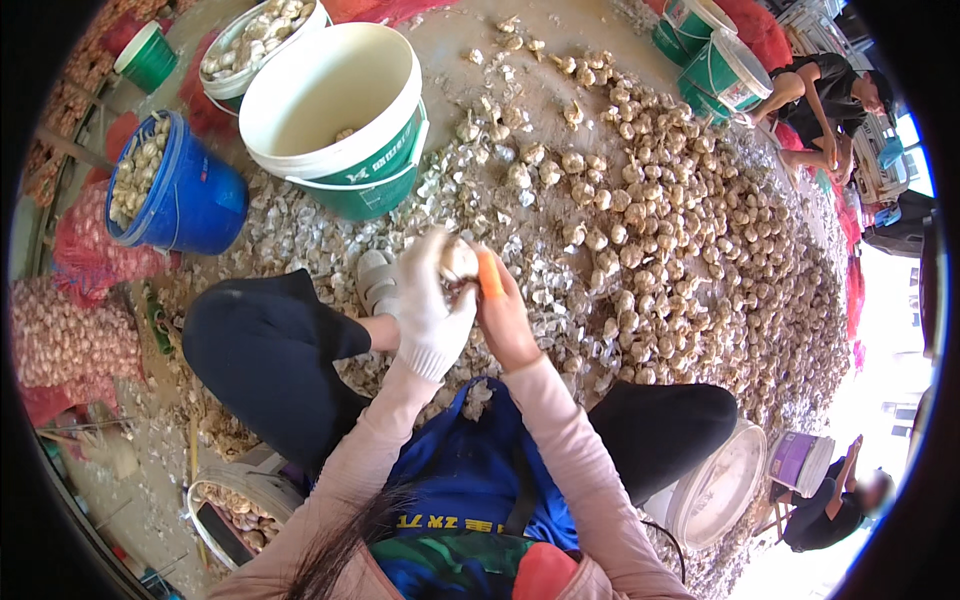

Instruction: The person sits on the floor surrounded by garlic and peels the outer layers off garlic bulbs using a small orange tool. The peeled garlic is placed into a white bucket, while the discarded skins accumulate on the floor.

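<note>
My left hand (435, 307), in a white knitted glove and partly blurred, grips a garlic bulb (458, 260) in front of my knees. My bare right hand (504, 307) meets it from the right, its fingers against the bulb; an orange sleeve (490, 274) covers one digit. Whether a small tool is in the right hand is hidden. Below the hands, a blue apron (480, 465) covers my lap, with a scrap of garlic skin (478, 397) on it. Loose white garlic skins (315, 225) litter the floor around my shoe.
A large pile of garlic bulbs (675, 240) spreads to the right. Ahead stand a green-and-white bucket (352, 176) and a blue bucket (202, 199) of garlic. Mesh sacks (75, 337) lie left. Pale buckets (675, 499) flank my legs. Two people sit at the far right.
</note>
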A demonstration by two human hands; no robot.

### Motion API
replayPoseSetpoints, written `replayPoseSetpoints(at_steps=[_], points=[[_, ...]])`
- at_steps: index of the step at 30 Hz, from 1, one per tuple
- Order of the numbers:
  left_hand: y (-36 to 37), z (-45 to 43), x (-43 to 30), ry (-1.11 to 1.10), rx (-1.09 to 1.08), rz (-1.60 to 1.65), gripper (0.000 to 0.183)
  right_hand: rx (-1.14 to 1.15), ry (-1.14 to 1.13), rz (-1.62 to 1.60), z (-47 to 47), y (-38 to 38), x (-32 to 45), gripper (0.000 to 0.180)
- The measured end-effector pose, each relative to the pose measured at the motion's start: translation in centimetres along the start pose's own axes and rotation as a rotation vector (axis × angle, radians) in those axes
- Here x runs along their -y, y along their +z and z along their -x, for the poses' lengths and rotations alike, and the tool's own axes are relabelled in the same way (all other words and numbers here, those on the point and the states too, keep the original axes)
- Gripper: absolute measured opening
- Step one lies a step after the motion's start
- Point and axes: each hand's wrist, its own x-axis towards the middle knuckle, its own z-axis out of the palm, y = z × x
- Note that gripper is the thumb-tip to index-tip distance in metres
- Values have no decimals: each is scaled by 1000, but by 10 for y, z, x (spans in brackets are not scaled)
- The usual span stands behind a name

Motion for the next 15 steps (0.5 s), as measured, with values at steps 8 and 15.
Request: replayPoseSetpoints(at_steps=[8, 15], points=[[-29, -19, -6, -282, -211, 313, 57, 17, -612, 657, -171, 106, 62, 41], [-5, -19, 5, -331, -53, 505, 32, -526, -352, 1512, -267, -133, -45, 51]])
